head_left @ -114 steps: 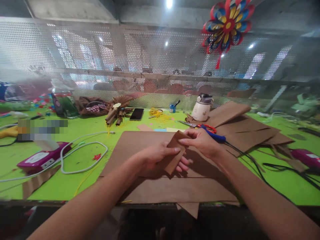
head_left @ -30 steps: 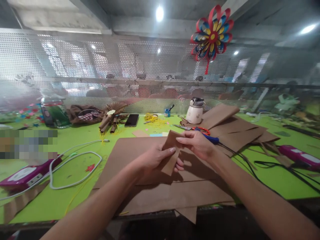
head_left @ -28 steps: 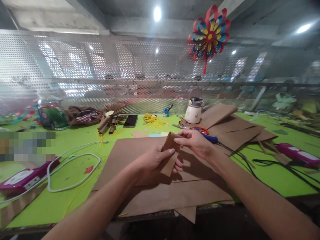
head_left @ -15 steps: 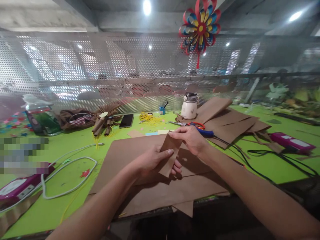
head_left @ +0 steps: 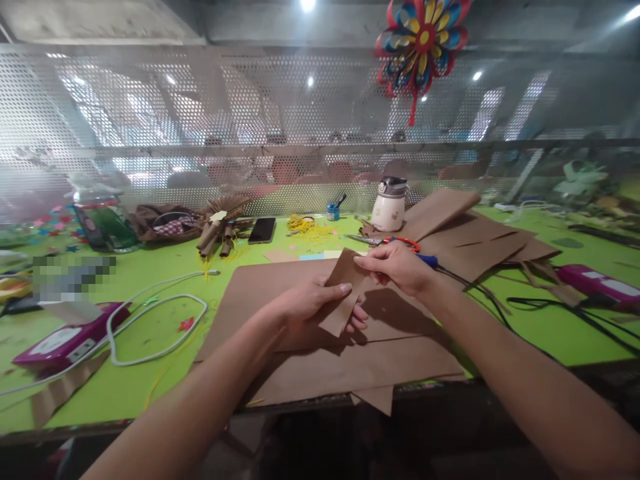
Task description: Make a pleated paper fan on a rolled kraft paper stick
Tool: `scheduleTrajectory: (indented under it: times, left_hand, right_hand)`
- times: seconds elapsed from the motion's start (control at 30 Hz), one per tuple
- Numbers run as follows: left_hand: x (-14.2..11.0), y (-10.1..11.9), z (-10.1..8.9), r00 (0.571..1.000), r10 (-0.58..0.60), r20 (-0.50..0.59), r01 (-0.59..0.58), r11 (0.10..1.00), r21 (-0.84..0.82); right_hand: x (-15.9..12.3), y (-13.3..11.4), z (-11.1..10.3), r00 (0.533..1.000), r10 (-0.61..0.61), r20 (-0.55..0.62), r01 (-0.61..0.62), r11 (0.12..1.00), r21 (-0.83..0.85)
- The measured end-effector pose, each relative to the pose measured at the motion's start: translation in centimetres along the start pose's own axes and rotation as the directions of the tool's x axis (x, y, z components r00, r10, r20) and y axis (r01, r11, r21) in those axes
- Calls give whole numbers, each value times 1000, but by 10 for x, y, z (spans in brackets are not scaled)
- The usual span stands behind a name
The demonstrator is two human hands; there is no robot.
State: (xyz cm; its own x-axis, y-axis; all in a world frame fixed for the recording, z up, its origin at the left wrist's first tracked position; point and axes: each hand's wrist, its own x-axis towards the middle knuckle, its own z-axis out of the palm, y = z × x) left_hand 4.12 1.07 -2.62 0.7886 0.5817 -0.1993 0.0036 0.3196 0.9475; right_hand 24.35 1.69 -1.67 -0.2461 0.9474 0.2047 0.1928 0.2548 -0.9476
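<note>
A small brown kraft-paper strip (head_left: pixel 342 293) is held up between my two hands, slanting over larger brown paper sheets (head_left: pixel 280 287). My left hand (head_left: pixel 320 307) grips its lower part, thumb on the front face and fingers behind. At the upper right edge of the strip, my right hand (head_left: pixel 395 267) pinches with thumb and forefinger, the other fingers curled. Just beyond my right hand lie scissors with orange-red handles (head_left: pixel 405 243) and a blue-handled tool (head_left: pixel 427 260) with a dark cord, partly hidden by that hand.
Behind stand a white flask (head_left: pixel 389 210), a blue jar (head_left: pixel 333 211) and a phone (head_left: pixel 263 231). Folded brown paper (head_left: pixel 490 243) lies right. A white cable (head_left: pixel 157 360) loops left near a purple power strip (head_left: pixel 70 340); another purple power strip (head_left: pixel 597 283) sits right.
My right fingers have slid from the strip's top corner a little down its right edge. The left hand keeps its hold. The whole view has shifted slightly.
</note>
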Motion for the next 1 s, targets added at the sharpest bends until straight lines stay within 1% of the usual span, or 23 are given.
scheduleTrajectory:
  times: [0.13, 0.3, 0.37, 0.47, 0.53, 0.6, 0.67, 0.7, 0.73, 0.77, 0.8, 0.83, 0.9, 1.0]
  left_hand:
    - [1, 0, 1, 1000, -21, -10, 21, 1000, -18]
    - [-1, -1, -2, 998, -44, -50, 42, 998, -46]
    - [-2, -2, -2, 997, -8, -82, 5, 999, -35]
    - [-1, -2, 0, 984, 57, -166, -47, 997, 63]
    - [2, -1, 2, 966, 119, -230, -99, 990, 100]
    - [4, 1, 2, 926, 207, -317, -194, 978, 71]
    - [6, 2, 0, 865, 288, -411, -298, 954, 40]
    - [7, 2, -1, 840, 317, -440, -332, 942, 46]
    - [7, 2, -2, 824, 343, -450, -352, 934, 67]
    - [7, 1, -2, 818, 366, -444, -361, 927, 98]
    - [7, 0, -2, 824, 378, -422, -357, 925, 132]
    - [7, -1, -1, 836, 380, -397, -342, 925, 165]
    - [5, -3, 3, 854, 381, -355, -325, 922, 209]
    - [3, -4, 11, 871, 393, -295, -340, 915, 217]
  right_hand:
    - [0, 4, 4, 998, 48, -33, -44, 992, 117]
    - [3, 13, 15, 994, 53, -98, -25, 964, 265]
    - [5, 16, 18, 991, 49, -122, -13, 960, 280]
    - [7, 16, 18, 987, 2, -159, 42, 961, 273]
    - [7, 14, 18, 986, 9, -168, 48, 941, 334]
    - [5, 12, 21, 991, 69, -116, -12, 901, 433]
    - [1, 9, 28, 993, 117, 19, -111, 872, 476]
    - [-1, 8, 33, 988, 122, 96, -153, 872, 465]
    - [-4, 6, 38, 979, 117, 164, -178, 882, 436]
    - [-7, 5, 44, 971, 103, 214, -183, 899, 398]
    - [-10, 5, 49, 966, 86, 243, -171, 918, 357]
    - [-13, 4, 54, 966, 75, 248, -155, 934, 322]
    - [-18, 4, 62, 971, 96, 219, -156, 948, 276]
    - [-20, 7, 66, 963, 197, 182, -242, 932, 272]
